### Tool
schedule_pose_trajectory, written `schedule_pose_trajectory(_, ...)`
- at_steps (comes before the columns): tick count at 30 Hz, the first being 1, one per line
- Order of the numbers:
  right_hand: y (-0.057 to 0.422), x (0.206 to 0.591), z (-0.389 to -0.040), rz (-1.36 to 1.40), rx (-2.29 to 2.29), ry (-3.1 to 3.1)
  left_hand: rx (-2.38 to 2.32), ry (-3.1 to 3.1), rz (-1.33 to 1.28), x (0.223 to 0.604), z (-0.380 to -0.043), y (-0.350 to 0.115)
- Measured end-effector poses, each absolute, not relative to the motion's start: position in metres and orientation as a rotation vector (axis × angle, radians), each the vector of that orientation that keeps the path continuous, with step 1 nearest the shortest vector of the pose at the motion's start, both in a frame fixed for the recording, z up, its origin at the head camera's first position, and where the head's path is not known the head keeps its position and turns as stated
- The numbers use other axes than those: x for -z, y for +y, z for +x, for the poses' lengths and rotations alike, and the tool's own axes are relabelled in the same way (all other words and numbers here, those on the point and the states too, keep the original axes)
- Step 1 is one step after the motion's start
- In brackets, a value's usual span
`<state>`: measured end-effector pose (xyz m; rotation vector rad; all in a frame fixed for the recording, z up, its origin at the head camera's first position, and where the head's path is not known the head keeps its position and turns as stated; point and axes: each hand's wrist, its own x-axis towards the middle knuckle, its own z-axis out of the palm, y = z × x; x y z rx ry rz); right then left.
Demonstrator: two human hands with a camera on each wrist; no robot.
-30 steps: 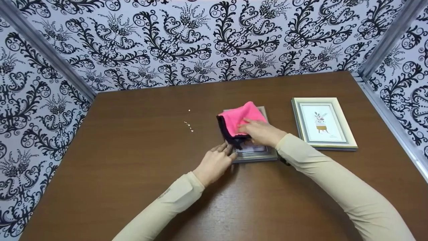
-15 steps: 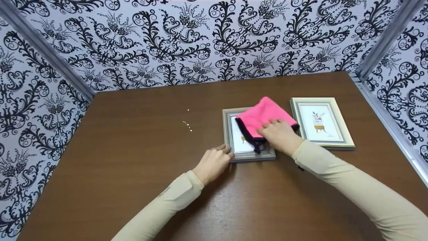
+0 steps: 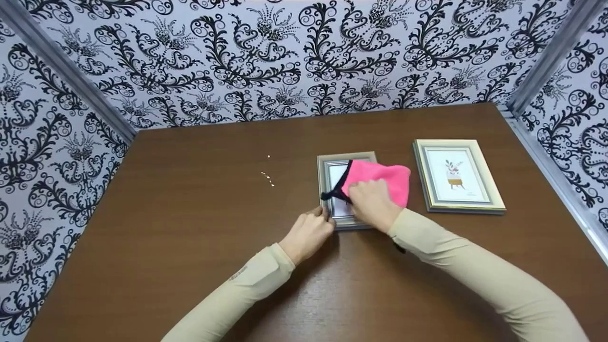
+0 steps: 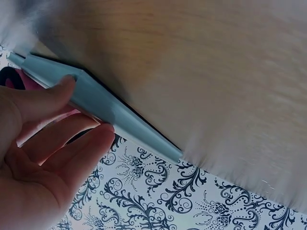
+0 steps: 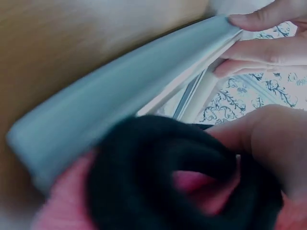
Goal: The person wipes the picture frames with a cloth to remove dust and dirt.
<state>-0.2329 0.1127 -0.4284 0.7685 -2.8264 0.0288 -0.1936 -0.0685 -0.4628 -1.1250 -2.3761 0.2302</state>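
Observation:
A grey-silver picture frame (image 3: 324, 176) lies flat on the brown table, partly under a pink cloth (image 3: 395, 180) with black edging. My right hand (image 3: 373, 199) grips the bunched cloth on the right part of the frame; its fingertips are hidden in the head view. The cloth's black trim (image 5: 129, 172) fills much of the right wrist view. With thumb and fingers my left hand (image 3: 308, 232) holds the frame's near left corner. In the left wrist view, the thumb (image 4: 62, 93) presses on the frame's side (image 4: 115, 112) while the fingers touch its upper edge.
A second picture frame (image 3: 496, 190), cream-coloured with a potted-plant picture, lies to the right. Several small white bits (image 3: 268, 177) are scattered on the table (image 3: 190, 213) left of the first frame. Patterned walls (image 3: 237, 61) with metal corner posts enclose the back and sides.
The cloth and my right hand swept right across the frame, then came back left and lower, with the cloth turned and bunched. My left hand has stayed at the corner.

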Motion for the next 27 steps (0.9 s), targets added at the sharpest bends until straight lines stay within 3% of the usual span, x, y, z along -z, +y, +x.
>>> schedule_pose_trajectory(4, 0.103, 0.429, -0.236, 0.836, -0.193, -2.852, -0.298, -2.328, -1.086, 0.464, -0.193, -0.066)
schedule_pose_trajectory(10, 0.111, 0.435, -0.243, 1.178, -0.547, -2.803, -0.295, -2.319, -1.084, 0.464, -0.190, -0.068)
schedule_pose_trajectory(16, 0.139, 0.432, -0.252, 1.444, -0.537, -2.850, -0.296, -2.344, -1.090, 0.463, -0.190, -0.069)
schedule_pose_trajectory(27, 0.166, 0.424, -0.219, 1.097, 0.024, -2.898, -0.058, -2.469, -1.175, 0.457, -0.196, -0.075)
